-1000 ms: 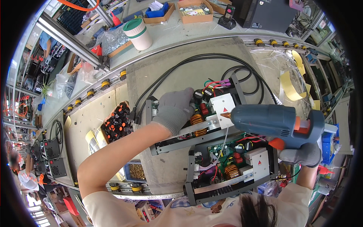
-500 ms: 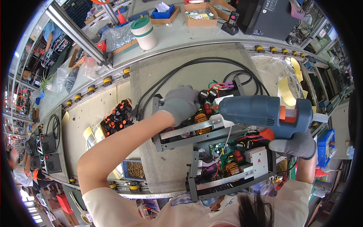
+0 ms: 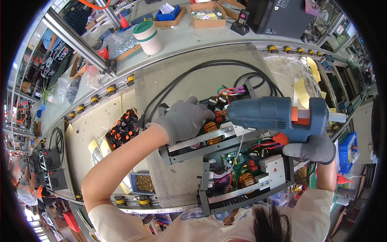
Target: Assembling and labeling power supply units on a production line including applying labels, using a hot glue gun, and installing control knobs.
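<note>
My right hand [image 3: 316, 149], in a grey glove, grips the handle of a blue-grey hot glue gun [image 3: 262, 115]. A pale glue stick [image 3: 337, 117] sticks out of its rear. The nozzle end is at the red parts inside the far open metal chassis [image 3: 193, 151]. My gloved left hand [image 3: 187, 117] lies over that chassis's left end, fingers bent and close together, fingertips beside the red parts; what they pinch, if anything, is hidden. A copper-wound ring coil [image 3: 211, 128] sits just below them. Nearer me stands a second open chassis [image 3: 242, 198] with a similar coil [image 3: 246, 180].
A black cable [image 3: 189, 71] loops behind the far chassis. To the left are a box of black and orange caps [image 3: 124, 128] and a blue tray [image 3: 133, 182] of small brass-coloured parts. A white-and-green canister [image 3: 149, 40] stands beyond the roller rail. Yellow paper [image 3: 300, 93] lies at right.
My left hand has shifted left and slightly down across the far chassis, its fingers reaching further right from the palm. The glue gun has moved slightly left and down with my right hand.
</note>
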The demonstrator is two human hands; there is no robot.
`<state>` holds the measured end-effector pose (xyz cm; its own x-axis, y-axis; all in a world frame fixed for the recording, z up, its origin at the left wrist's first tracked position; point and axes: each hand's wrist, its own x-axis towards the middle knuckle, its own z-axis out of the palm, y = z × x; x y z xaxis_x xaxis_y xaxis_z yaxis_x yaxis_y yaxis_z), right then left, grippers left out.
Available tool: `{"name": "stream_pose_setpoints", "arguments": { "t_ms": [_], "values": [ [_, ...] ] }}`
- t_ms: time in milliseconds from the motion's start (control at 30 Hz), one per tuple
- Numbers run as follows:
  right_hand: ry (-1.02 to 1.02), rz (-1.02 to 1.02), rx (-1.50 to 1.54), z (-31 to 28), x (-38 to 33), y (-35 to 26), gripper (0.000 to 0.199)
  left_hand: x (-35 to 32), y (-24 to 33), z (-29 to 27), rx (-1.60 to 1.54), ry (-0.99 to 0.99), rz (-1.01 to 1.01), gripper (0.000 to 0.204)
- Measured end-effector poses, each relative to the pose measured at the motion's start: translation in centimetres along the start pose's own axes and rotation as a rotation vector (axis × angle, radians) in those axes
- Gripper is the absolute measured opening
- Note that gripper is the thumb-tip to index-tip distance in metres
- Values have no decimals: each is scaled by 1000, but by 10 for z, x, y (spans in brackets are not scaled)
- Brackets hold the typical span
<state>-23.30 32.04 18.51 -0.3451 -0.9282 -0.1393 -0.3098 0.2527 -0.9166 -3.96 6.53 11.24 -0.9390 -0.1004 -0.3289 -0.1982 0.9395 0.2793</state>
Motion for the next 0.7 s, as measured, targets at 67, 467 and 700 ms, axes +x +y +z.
{"name": "stream_pose_setpoints", "arguments": {
  "t_ms": [67, 467, 700],
  "values": [
    [-59, 31, -4, -3, 2, 0, 62, 0, -1, 1, 25, 4, 16, 33],
    [12, 93, -179, 16, 10, -30, 62, -1, 8, 12, 178, 207, 44, 26],
    [-108, 108, -538, 27, 21, -52, 60, -29, 0, -4, -74, 335, -53, 27]
  ]
}}
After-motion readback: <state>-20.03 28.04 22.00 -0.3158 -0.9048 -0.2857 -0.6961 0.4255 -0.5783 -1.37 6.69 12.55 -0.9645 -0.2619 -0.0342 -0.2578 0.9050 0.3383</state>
